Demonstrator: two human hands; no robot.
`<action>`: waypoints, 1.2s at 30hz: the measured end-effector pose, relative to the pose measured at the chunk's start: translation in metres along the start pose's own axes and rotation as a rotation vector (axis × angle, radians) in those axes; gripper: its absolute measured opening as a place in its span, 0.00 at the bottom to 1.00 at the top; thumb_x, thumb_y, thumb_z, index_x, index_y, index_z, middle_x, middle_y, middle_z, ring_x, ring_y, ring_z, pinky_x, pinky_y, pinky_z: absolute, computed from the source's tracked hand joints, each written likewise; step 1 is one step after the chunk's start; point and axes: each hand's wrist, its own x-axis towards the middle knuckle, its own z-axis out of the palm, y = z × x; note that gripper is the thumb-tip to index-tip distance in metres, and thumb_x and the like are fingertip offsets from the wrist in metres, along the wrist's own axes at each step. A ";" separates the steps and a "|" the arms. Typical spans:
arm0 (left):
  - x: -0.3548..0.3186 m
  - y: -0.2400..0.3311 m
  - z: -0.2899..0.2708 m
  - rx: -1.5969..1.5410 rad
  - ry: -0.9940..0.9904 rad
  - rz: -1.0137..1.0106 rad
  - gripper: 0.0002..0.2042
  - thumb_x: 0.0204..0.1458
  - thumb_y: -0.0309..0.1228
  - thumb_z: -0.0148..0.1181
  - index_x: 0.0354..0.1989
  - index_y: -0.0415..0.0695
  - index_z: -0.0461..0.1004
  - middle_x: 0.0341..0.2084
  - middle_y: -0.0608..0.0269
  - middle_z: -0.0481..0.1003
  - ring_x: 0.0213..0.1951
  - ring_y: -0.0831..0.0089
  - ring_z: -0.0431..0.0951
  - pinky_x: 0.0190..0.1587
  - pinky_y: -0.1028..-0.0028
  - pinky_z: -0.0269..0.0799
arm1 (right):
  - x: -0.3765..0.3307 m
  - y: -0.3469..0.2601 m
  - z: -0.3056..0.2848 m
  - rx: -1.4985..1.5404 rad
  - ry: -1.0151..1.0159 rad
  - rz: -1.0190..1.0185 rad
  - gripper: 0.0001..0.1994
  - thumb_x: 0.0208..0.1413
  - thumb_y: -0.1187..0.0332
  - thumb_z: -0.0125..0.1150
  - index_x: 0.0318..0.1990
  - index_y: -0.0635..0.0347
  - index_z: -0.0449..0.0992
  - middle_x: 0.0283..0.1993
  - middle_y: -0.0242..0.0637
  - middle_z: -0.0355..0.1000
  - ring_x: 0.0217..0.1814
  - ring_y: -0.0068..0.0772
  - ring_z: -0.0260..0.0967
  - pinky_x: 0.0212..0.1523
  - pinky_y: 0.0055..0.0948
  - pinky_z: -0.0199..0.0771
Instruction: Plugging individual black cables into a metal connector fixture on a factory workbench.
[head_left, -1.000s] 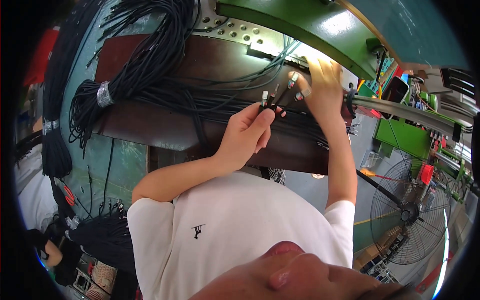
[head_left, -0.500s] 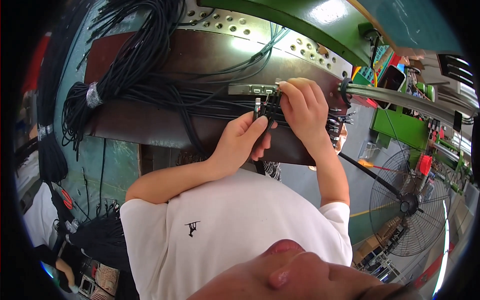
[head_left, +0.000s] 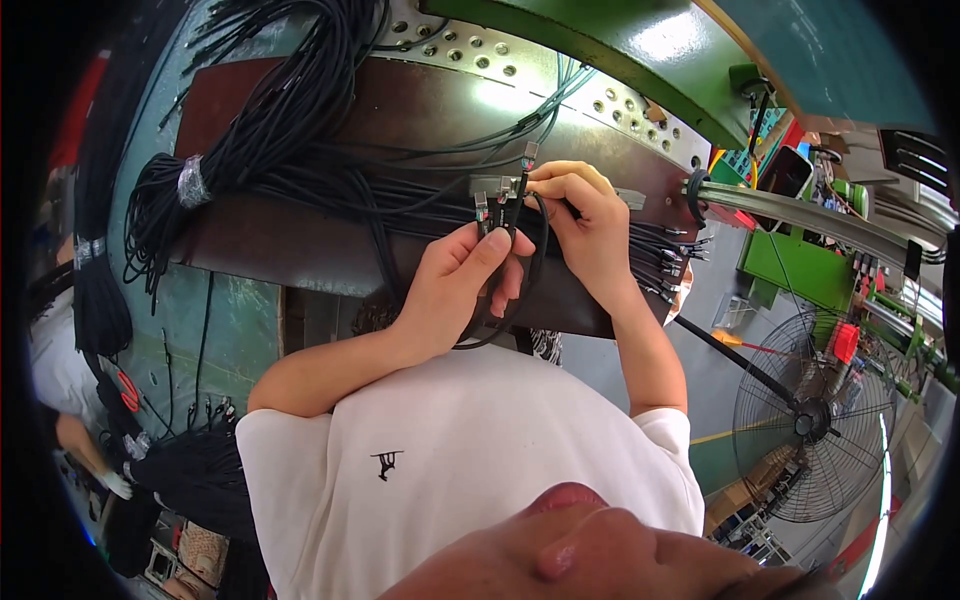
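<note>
Clock directions are taken from the person's left hand (head_left: pixel 458 275). That hand has shifted slightly leftward over the last second; its thumb presses black cables (head_left: pixel 497 245) against the curled fingers, their silvery-ended tips rising toward twelve o'clock. The right hand (head_left: pixel 588 215), at two o'clock, has come down from the brightly lit spot under the green machine (head_left: pixel 600 55), at one o'clock, and now pinches a single cable (head_left: pixel 519 203) between thumb and fingertips, its other fingers bent in. Slack now bows out in a loop (head_left: pixel 543 245) between the hands. My judgement is that the work has passed from the lit spot to sorting the ends by hand, one apart from the rest. Count, left to right: three silvery ties on the dark cable runs, the nearest (head_left: pixel 192 183) at ten o'clock; one pair of orange handles (head_left: pixel 128 391) at eight; one brown board (head_left: pixel 245 255) beneath the work; three connector ends (head_left: pixel 481 208) at the hands; one grey metal strip (head_left: pixel 630 199) at two, partly hidden behind the right hand; one floor fan (head_left: pixel 803 420) at four. Loose ends (head_left: pixel 670 262) at the board's right edge, toward three, overlap too much to count.
</note>
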 end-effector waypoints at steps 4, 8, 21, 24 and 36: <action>0.000 0.000 0.002 0.003 -0.009 -0.013 0.15 0.64 0.40 0.45 0.40 0.40 0.72 0.21 0.67 0.70 0.22 0.83 0.67 0.25 0.82 0.65 | 0.001 -0.003 -0.001 -0.106 0.003 -0.040 0.06 0.42 0.77 0.64 0.30 0.58 0.75 0.35 0.30 0.73 0.36 0.37 0.70 0.39 0.32 0.67; 0.001 -0.002 0.000 0.013 -0.012 -0.001 0.15 0.64 0.39 0.45 0.40 0.39 0.72 0.21 0.68 0.70 0.22 0.83 0.67 0.25 0.82 0.65 | -0.002 0.002 0.003 -0.278 0.097 -0.227 0.08 0.42 0.76 0.65 0.32 0.56 0.76 0.36 0.30 0.73 0.36 0.36 0.70 0.38 0.33 0.67; 0.000 0.017 0.001 0.055 0.088 0.104 0.16 0.65 0.39 0.43 0.51 0.40 0.70 0.19 0.71 0.66 0.21 0.85 0.63 0.26 0.84 0.60 | -0.010 0.014 -0.011 -0.307 0.156 -0.234 0.09 0.43 0.80 0.63 0.34 0.57 0.76 0.38 0.33 0.73 0.37 0.38 0.70 0.40 0.32 0.69; 0.001 0.013 0.012 -0.182 0.024 0.004 0.15 0.65 0.39 0.42 0.46 0.43 0.71 0.16 0.76 0.56 0.18 0.87 0.50 0.20 0.83 0.46 | -0.016 0.012 -0.010 -0.278 0.135 -0.190 0.10 0.43 0.80 0.63 0.34 0.57 0.75 0.39 0.32 0.72 0.38 0.39 0.70 0.39 0.33 0.69; 0.016 0.025 0.019 0.262 -0.060 -0.125 0.10 0.61 0.35 0.47 0.34 0.42 0.67 0.15 0.71 0.64 0.17 0.85 0.60 0.18 0.80 0.53 | -0.004 -0.037 -0.049 -0.714 -0.044 -0.654 0.12 0.42 0.68 0.60 0.36 0.56 0.74 0.36 0.28 0.69 0.37 0.28 0.69 0.36 0.29 0.67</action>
